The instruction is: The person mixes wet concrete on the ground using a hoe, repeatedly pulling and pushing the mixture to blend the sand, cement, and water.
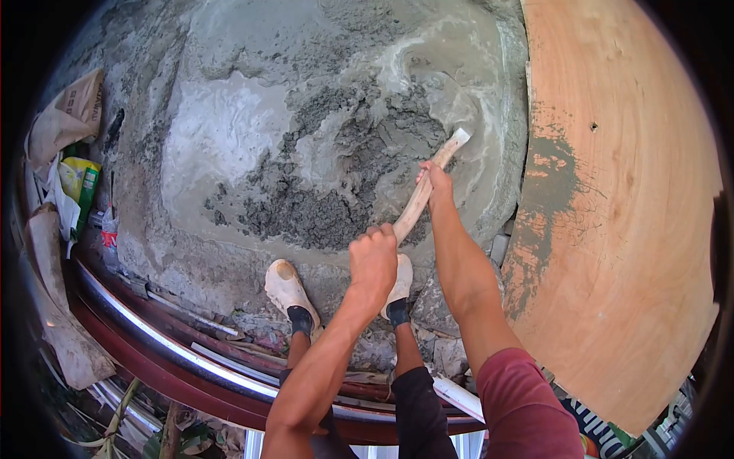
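Both hands are closed around a curved, pale wooden handle (pixel 414 210) that slants up to the right over wet mortar. My left hand (pixel 373 258) grips its lower end, close above my right shoe. Further up, my right hand (pixel 436 183) wraps round it below the whitish squared tip (pixel 461 137), which overlaps the wet mix in this view. Any blade on the tool is hidden. Dark, lumpy mortar (pixel 313 206) lies beneath and left of the handle, with grey watery slurry (pixel 218 126) around it.
My light shoes (pixel 287 287) stand at the near edge of the mix. A plywood sheet (pixel 634 191) smeared with cement lies along the right. At left are a crumpled paper bag (pixel 73 115), a green-yellow packet (pixel 79 187) and dark red metal rails (pixel 153 336).
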{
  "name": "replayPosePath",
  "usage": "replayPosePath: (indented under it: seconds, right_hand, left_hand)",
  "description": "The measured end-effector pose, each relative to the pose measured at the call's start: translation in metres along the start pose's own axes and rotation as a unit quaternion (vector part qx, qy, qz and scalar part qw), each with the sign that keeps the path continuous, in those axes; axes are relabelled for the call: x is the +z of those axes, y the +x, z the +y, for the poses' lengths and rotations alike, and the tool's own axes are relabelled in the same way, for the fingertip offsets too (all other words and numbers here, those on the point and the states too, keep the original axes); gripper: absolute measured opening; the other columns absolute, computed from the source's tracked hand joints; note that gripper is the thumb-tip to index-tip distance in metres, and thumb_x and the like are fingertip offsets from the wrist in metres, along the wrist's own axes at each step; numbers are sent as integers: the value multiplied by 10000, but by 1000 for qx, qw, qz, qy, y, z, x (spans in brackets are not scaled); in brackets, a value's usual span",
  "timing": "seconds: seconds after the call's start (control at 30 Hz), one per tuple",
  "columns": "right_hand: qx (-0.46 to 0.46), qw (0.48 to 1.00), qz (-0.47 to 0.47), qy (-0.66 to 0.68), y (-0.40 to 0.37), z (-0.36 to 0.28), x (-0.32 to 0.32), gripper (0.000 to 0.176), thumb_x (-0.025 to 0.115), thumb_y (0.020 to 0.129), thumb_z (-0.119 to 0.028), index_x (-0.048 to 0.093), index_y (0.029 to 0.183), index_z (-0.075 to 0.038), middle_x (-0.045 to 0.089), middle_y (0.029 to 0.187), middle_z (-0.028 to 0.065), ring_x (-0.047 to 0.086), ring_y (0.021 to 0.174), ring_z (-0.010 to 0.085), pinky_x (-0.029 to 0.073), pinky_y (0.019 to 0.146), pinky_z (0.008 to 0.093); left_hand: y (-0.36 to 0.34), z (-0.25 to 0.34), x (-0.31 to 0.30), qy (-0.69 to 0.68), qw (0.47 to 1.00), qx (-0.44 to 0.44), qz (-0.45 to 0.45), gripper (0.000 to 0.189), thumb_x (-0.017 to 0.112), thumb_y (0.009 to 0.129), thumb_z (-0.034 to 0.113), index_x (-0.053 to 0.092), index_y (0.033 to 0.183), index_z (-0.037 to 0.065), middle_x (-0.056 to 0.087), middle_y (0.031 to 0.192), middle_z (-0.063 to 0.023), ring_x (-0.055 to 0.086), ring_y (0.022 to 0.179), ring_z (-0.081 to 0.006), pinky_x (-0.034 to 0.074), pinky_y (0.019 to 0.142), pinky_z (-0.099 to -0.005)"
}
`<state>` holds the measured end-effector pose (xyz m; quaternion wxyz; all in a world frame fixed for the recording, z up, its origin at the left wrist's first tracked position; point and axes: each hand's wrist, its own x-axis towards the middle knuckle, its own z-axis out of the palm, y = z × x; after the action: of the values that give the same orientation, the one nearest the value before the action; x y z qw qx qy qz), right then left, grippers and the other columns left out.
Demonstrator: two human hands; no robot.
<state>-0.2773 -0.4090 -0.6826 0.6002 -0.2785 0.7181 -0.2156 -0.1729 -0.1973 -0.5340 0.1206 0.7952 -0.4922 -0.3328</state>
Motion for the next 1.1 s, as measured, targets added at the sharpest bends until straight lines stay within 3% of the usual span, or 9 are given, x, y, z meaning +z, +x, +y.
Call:
replayPosePath:
  seconds: [0.03,0.1,0.23,0.67,0.7,0.83,0.93,1.1]
  right_hand:
    - [-2,1000,-2,-2,-3,9,4,156,661,781,-90,550,816,14,520,659,81,551,517,209,485,456,335]
    - [105,981,-61,150,-18,34,8,136,651,780,-66,522,751,-36,497,637,53,511,512,182,461,471,312]
    - [142,969,-62,192,-96,72,29,173,629,788,-46,472,725,-79,446,618,26,452,504,157,437,482,304]
    - [283,922,-55,257,-353,171,68,197,661,765,-37,475,727,-86,466,618,26,477,486,165,433,471,318]
    - [291,934,-51,202,-366,173,68,204,655,768,-37,468,704,-89,461,623,26,479,502,162,438,486,329]
    - [293,949,-9,114,-326,188,70,189,655,762,-56,483,689,-73,471,634,34,492,517,171,442,478,342]
    - [299,945,11,132,-263,180,61,144,638,746,-49,505,691,-38,444,622,50,460,493,179,429,454,334]
    - [251,961,-19,112,-188,161,47,108,608,770,-25,515,719,-4,454,640,55,462,508,178,426,458,346]
  left_hand:
    - [-15,-11,-6,-7,1000,0,-5,177,606,782,16,567,955,14,657,890,-180,688,805,-337,548,661,-425]
    - [-50,-33,-18,30,999,14,13,123,611,782,37,577,899,17,645,834,-152,688,764,-284,560,652,-374]
    - [-116,-76,-32,15,1000,8,24,193,634,723,33,569,904,33,612,807,-116,657,728,-301,536,643,-404]
    - [-356,-165,-94,16,989,-142,37,258,653,523,30,602,770,80,549,670,-103,582,617,-335,467,565,-440]
    - [-362,-164,-98,13,987,-157,39,250,656,523,35,599,763,79,559,669,-104,587,611,-341,471,555,-446]
    - [-349,-159,-77,-27,982,-187,5,216,663,547,37,597,750,69,591,681,-118,604,614,-359,485,550,-464]
    - [-293,-150,-31,-15,980,-196,-14,188,686,583,53,591,745,63,623,722,-133,635,668,-366,503,573,-473]
    - [-242,-140,16,-29,980,-194,-23,236,719,602,91,589,799,72,651,788,-141,650,711,-374,513,609,-488]
